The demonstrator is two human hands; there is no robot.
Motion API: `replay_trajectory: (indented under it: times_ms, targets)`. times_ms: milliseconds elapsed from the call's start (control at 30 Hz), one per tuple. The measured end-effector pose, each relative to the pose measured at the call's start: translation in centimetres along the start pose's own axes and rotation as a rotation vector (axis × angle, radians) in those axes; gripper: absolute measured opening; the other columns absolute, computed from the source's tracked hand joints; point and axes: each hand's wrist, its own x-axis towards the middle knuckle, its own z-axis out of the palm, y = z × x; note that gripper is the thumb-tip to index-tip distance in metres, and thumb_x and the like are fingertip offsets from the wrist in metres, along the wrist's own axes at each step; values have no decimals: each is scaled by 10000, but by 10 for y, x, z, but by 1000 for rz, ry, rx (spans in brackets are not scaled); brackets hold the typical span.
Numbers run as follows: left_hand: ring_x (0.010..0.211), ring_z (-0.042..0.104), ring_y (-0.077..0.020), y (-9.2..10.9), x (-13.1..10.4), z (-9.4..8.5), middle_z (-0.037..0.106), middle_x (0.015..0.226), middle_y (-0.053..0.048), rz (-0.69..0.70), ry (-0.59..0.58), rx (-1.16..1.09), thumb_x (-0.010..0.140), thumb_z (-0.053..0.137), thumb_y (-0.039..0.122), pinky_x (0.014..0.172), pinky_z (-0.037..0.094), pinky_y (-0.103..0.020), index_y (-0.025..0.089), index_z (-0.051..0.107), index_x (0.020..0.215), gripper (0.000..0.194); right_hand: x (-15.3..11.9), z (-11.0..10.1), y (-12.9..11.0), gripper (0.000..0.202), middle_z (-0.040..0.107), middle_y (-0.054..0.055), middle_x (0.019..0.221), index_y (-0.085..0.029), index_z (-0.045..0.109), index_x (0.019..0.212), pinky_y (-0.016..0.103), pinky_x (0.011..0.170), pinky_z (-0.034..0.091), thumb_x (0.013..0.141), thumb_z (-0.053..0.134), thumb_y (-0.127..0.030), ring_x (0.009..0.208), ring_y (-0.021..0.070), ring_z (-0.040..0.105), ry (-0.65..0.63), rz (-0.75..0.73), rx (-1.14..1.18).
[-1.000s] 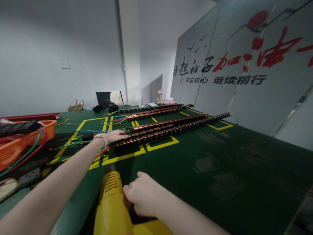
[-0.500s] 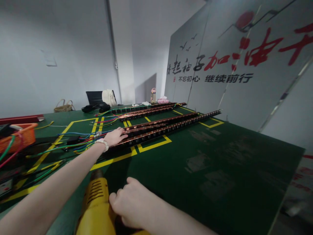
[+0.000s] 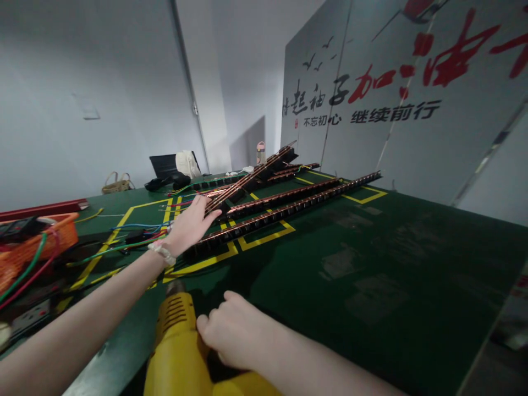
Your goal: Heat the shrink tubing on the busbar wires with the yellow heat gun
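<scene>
My left hand, with a pale band at its wrist, grips the near end of a long black strip with copper-coloured rods. The strip slants up, its far end raised above the table. My right hand is closed around the handle of a yellow heat gun, whose dark nozzle points away from me over the table. Below the lifted strip, a similar long strip lies on the green table, with another just behind it.
Coloured wires spread left of the strips. An orange basket holding cables stands at the left, near a power socket. Yellow tape marks the green tabletop. Behind are a bottle and a lettered panel.
My left hand has tilted one strip, so its far end has risen off the table. My right hand still holds the heat gun. The view has shifted slightly.
</scene>
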Motion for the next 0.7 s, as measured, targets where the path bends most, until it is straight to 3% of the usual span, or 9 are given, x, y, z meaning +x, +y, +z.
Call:
replay_trajectory:
  times_ms: [100,200,333,433,533,700]
  targets:
    - [903,596,-235,33,-27,-6,520,1118,-79,38,-71,43,906,306,491,703,459,-328,183,451,1133,409,0,-1,1,150,678,64,711,-116,577,858,344,629,417,748,616,-210,651,197,640,-6,8,-10]
    - [928,587,-224,59,-53,-5,537,1066,-88,179,-127,94,924,282,443,703,467,-316,166,462,1098,373,-2,-2,2,119,677,64,722,-123,584,846,338,601,418,759,595,-204,649,200,637,-3,4,-25]
    - [956,580,-238,73,-68,10,550,1062,-101,279,-220,111,917,309,450,741,482,-345,151,485,1064,377,-2,0,2,116,670,80,720,-109,598,841,329,596,417,768,579,-198,670,203,628,25,-14,-51]
    - [931,596,-235,69,-67,20,557,1090,-115,270,-352,45,918,290,457,702,496,-339,156,500,1072,398,-2,1,0,94,662,93,726,-103,593,834,330,603,409,760,572,-156,680,205,620,44,-3,-87]
    - [879,610,-215,56,-64,19,576,1083,-96,294,-455,-84,907,318,464,716,501,-339,189,504,1119,394,-4,1,-2,125,660,65,693,-112,573,856,346,640,407,750,598,-173,614,195,615,10,23,-84]
    - [957,582,-185,9,-74,4,610,1072,-47,270,-372,-324,905,343,422,871,461,-336,233,563,1080,339,-7,-1,0,179,666,53,711,-117,552,878,352,678,403,738,620,-206,614,194,622,-15,12,-83]
